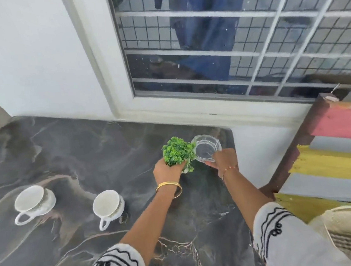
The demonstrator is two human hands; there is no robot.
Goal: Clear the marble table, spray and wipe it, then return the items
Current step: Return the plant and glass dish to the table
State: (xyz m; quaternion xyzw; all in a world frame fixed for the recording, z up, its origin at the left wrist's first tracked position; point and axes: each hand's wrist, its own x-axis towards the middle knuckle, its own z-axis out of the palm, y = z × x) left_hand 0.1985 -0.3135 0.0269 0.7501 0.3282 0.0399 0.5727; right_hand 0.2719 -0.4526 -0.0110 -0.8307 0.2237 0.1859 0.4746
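Two hands: L (167, 171) w/ plant (177, 152), R (224, 160) w/ glass dish (207, 149)

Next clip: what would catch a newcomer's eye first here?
Both hands meet at the far right of the dark marble table: the left hand grips a green plant, the right hand holds a clear glass dish. Two white cups sit at left.

On the dark marble table (68, 148), two white ceramic cups (34, 201) (108, 205) stood left of the green leafy plant (177, 151); a clear glass bowl (207, 149) sat just right of it.
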